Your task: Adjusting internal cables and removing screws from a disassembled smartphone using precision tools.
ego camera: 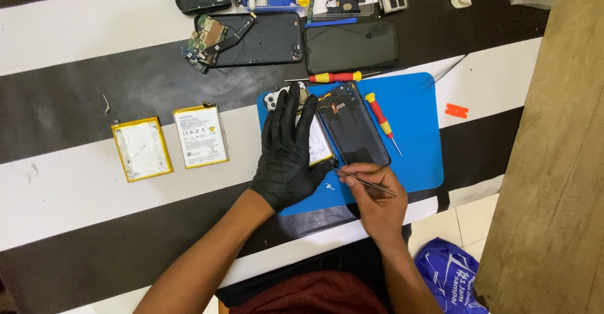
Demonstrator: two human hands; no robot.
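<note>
My left hand [288,147], in a black glove, lies flat with fingers spread over the opened phone [318,139] at the middle of the frame, pressing it onto the blue mat [415,144]. This grip is wide open, closing on nothing; the palm and fingers simply rest on the phone's left half and its white battery face. My left forearm comes up from the lower left of the frame, the wrist bent slightly so the fingers point toward the top.

My bare right hand [375,196] sits just below and right of the phone, at the mat's lower edge. Its grip is pinched shut on thin metal tweezers [365,181], thumb and forefinger closed around them. The tweezers lie nearly level, their tip pointing left and reaching the phone's lower corner, just beside my gloved thumb. My right forearm rises from the bottom centre of the frame.

The dark back cover [353,125] lies tilted against the phone's right side, touching it. A red-and-yellow screwdriver [382,121] lies on the mat just right of the cover. Two yellow-edged batteries [168,143] lie on the striped table [75,194] at centre left, well apart from my hands.
</note>
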